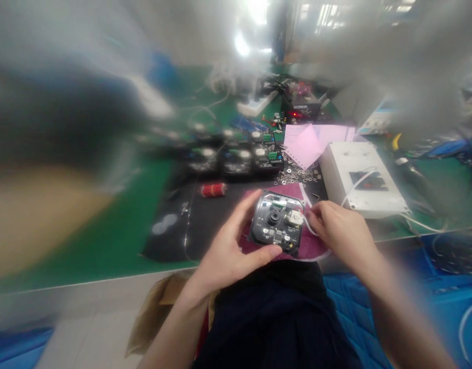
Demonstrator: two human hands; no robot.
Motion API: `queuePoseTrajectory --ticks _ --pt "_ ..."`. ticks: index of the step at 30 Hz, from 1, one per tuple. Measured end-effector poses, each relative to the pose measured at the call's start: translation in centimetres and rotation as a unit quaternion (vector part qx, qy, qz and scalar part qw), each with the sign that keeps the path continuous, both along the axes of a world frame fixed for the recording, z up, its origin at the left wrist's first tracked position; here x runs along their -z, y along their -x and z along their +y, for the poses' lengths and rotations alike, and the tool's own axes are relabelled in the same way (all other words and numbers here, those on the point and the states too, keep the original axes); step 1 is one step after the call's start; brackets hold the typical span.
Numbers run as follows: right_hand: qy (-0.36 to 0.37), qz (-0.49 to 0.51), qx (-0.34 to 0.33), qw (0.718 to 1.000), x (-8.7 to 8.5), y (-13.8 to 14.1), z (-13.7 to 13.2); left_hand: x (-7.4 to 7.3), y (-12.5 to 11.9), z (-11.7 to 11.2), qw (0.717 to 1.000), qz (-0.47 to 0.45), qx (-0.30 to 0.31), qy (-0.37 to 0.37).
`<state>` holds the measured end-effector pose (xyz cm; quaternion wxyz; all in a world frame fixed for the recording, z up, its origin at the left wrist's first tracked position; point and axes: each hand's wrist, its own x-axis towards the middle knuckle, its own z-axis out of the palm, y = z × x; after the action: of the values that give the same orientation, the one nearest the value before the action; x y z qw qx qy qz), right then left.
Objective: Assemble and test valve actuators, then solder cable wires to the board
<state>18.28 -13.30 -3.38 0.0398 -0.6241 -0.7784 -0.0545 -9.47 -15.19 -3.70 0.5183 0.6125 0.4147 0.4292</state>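
Note:
My left hand (230, 251) grips a small black circuit-board module (277, 222) by its left side and bottom edge, thumb below, fingers above. The module has a round black part in its middle and a white part at its right. My right hand (337, 230) is closed at the module's right edge, fingertips pinched near a thin white wire (308, 202). Both hands hold the module just above a maroon cloth (312, 246) at the bench's front edge.
Behind lie several more black modules (236, 154) in a row, a red spool (212, 190), loose metal washers (295, 177), pink paper sheets (308, 141) and a white box (361, 177) at the right. A black mat (205, 220) covers the green bench (116, 236). Edges are blurred.

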Motion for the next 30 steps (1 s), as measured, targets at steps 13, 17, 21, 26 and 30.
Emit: queuePoseTrajectory --ticks 13,17,21,26,30 --pt "-0.011 0.484 -0.066 0.872 -4.3 2.9 -6.4 -0.2 -1.6 -2.0 0.992 0.043 -0.068 -0.100" --pt "0.018 0.502 -0.099 0.859 -3.0 3.4 -5.6 -0.6 -2.1 -2.7 0.985 0.062 -0.086 -0.139" --pt "0.019 0.518 -0.105 0.849 -2.9 4.1 -5.0 -1.1 -2.5 -2.9 0.967 0.077 -0.123 -0.209" --pt "0.066 0.577 -0.092 0.809 -3.4 4.5 -4.6 -1.7 -3.0 -2.1 0.939 0.089 -0.211 -0.258" --pt "0.179 0.707 -0.059 0.681 -2.5 4.1 -4.1 -1.4 -3.0 -1.7 0.950 0.054 -0.212 -0.221"
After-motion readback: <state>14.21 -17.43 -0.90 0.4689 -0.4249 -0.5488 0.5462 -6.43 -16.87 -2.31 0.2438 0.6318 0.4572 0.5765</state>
